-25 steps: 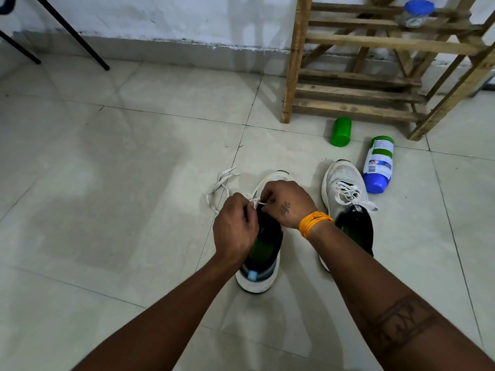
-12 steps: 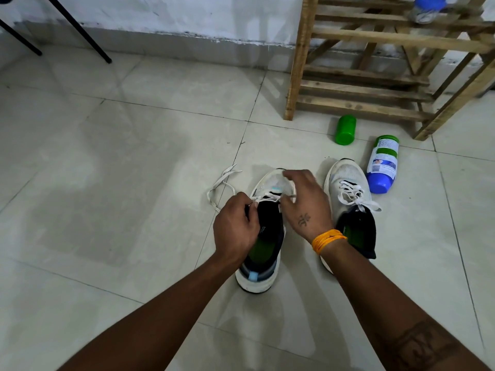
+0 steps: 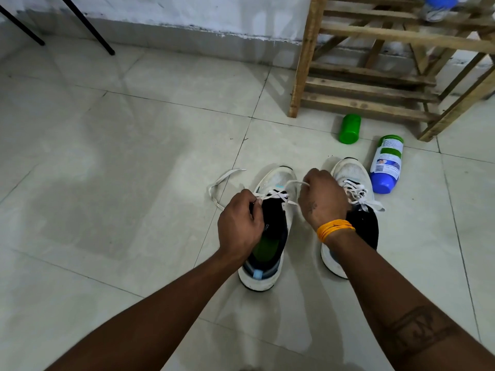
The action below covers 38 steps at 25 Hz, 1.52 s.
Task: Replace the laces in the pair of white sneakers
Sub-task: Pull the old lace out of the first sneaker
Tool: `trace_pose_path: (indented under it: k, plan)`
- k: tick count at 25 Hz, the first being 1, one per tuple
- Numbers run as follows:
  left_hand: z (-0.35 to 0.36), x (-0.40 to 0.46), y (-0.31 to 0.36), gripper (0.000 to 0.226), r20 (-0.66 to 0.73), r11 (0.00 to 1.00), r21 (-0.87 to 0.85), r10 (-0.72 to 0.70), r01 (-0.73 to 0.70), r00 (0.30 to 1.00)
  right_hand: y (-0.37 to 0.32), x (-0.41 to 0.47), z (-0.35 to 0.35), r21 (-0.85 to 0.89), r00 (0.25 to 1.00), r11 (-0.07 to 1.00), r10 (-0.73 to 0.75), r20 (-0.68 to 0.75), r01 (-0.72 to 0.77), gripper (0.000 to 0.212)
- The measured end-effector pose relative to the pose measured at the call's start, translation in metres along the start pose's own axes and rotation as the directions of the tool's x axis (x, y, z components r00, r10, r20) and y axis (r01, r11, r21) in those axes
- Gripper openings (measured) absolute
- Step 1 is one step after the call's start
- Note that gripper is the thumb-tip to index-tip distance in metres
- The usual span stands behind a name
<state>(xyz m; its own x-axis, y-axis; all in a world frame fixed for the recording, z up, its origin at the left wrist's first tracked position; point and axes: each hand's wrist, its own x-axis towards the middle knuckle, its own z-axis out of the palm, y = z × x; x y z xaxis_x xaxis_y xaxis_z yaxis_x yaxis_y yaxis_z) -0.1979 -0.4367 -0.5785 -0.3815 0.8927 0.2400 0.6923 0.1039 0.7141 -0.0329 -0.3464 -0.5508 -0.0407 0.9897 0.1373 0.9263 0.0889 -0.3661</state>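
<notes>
Two white sneakers with black tongues stand side by side on the tiled floor. On the left sneaker (image 3: 278, 180) a white lace (image 3: 276, 194) crosses only the eyelets near the toe. My left hand (image 3: 239, 223) pinches one end of it at the shoe's left side; a loose tail (image 3: 222, 180) lies on the floor to the left. My right hand (image 3: 322, 202), with an orange band at the wrist, is closed on the other end and holds it up to the right. The right sneaker (image 3: 351, 170) is laced and tied, partly hidden behind my right hand.
A green cap (image 3: 349, 129) and a blue-and-white bottle (image 3: 385, 164) lie on the floor just beyond the right sneaker. A wooden rack (image 3: 302, 62) stands behind them against the wall. Two black legs (image 3: 88, 28) reach the floor at the far left.
My right hand has left the top of the left sneaker and pulled the lace end out to the right, up over the gap between the shoes. My left hand has stayed put.
</notes>
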Motion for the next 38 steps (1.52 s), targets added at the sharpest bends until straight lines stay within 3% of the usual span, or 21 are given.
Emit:
trace_pose_path:
  k: [3, 5, 8, 9, 11, 12, 13, 14, 16, 17, 19, 22, 23, 25, 26, 27, 31, 38]
  plan:
    - [0.004, -0.002, -0.002, 0.016, -0.006, 1.0, -0.002, -0.001, 0.001, 1.0, -0.025, -0.007, 0.0, 0.022, 0.909, 0.937, -0.342, 0.238, 0.347, 0.04]
    - [0.005, -0.005, -0.002, 0.015, -0.008, 1.0, -0.009, 0.001, -0.001, 1.0, -0.034, -0.01, 0.004, 0.088, 0.845, 0.906, -0.417, 0.334, 0.413, 0.025]
    - [0.003, -0.007, 0.002, 0.018, -0.02, 1.0, -0.016, -0.022, 0.022, 1.0, -0.026, -0.007, 0.012, 0.12, 0.864, 0.906, -0.423, 0.273, 0.406, 0.008]
    - [0.002, -0.006, 0.002, 0.019, -0.021, 0.999, -0.023, -0.033, 0.033, 0.999, -0.016, -0.005, 0.016, 0.16, 0.906, 0.934, -0.351, 0.236, 0.32, 0.006]
    - [0.002, -0.007, 0.0, 0.022, -0.016, 0.998, -0.035, -0.045, 0.045, 0.999, 0.007, 0.008, 0.012, 0.323, 0.987, 0.943, 0.036, 0.156, -0.085, 0.007]
    - [0.002, -0.007, 0.001, 0.022, -0.016, 0.998, -0.036, -0.052, 0.051, 0.999, 0.018, 0.014, 0.012, 0.388, 0.962, 0.881, 0.239, 0.131, -0.272, 0.012]
    - [0.001, -0.006, 0.001, 0.023, -0.016, 0.998, -0.036, -0.058, 0.057, 0.998, 0.022, 0.014, 0.009, 0.408, 0.942, 0.85, 0.314, 0.116, -0.333, 0.014]
    - [0.001, -0.005, 0.0, 0.023, -0.015, 0.998, -0.034, -0.059, 0.058, 0.998, 0.016, 0.009, 0.005, 0.342, 0.964, 0.902, 0.258, 0.062, -0.263, 0.017]
    - [0.002, -0.005, -0.002, 0.022, -0.01, 0.999, -0.022, -0.046, 0.045, 0.999, -0.006, -0.008, 0.0, 0.219, 0.996, 0.973, -0.082, 0.043, 0.07, 0.039]
    - [0.004, -0.006, -0.002, 0.021, -0.015, 0.999, -0.018, -0.039, 0.038, 0.999, -0.019, -0.014, -0.005, 0.207, 0.968, 0.955, -0.234, 0.094, 0.211, 0.045]
    - [0.006, -0.007, 0.0, 0.019, -0.023, 0.999, -0.018, -0.042, 0.041, 0.999, -0.037, -0.02, -0.001, 0.218, 0.892, 0.918, -0.381, 0.243, 0.332, 0.027]
    - [0.005, -0.008, -0.002, 0.017, -0.032, 0.998, -0.027, -0.059, 0.059, 0.998, -0.041, -0.014, 0.008, 0.103, 0.888, 0.937, -0.35, 0.299, 0.334, 0.015]
    - [0.004, -0.008, -0.003, 0.018, -0.037, 0.998, -0.027, -0.065, 0.064, 0.997, -0.035, -0.008, 0.009, 0.047, 0.928, 0.959, -0.283, 0.244, 0.28, 0.014]
    - [0.003, -0.007, -0.003, 0.021, -0.032, 0.998, -0.031, -0.058, 0.057, 0.998, -0.013, 0.008, 0.003, -0.003, 0.997, 1.0, -0.021, 0.073, 0.021, 0.015]
    - [0.003, -0.008, -0.001, 0.021, -0.028, 0.999, -0.019, -0.046, 0.046, 0.999, -0.005, 0.012, 0.002, -0.015, 0.996, 0.997, 0.077, 0.053, -0.076, 0.016]
    - [0.004, -0.007, 0.001, 0.022, -0.026, 0.999, -0.006, -0.036, 0.036, 0.999, -0.005, 0.011, 0.002, -0.005, 0.995, 0.997, 0.081, 0.063, -0.081, 0.017]
    - [0.008, -0.004, 0.002, 0.019, -0.021, 1.0, -0.006, -0.031, 0.031, 0.999, -0.036, -0.017, 0.007, 0.228, 0.935, 0.945, -0.284, 0.21, 0.235, 0.037]
    - [0.004, -0.005, -0.003, 0.016, -0.061, 0.999, 0.001, -0.039, 0.039, 0.997, -0.042, -0.019, 0.005, 0.202, 0.896, 0.935, -0.34, 0.286, 0.29, 0.016]
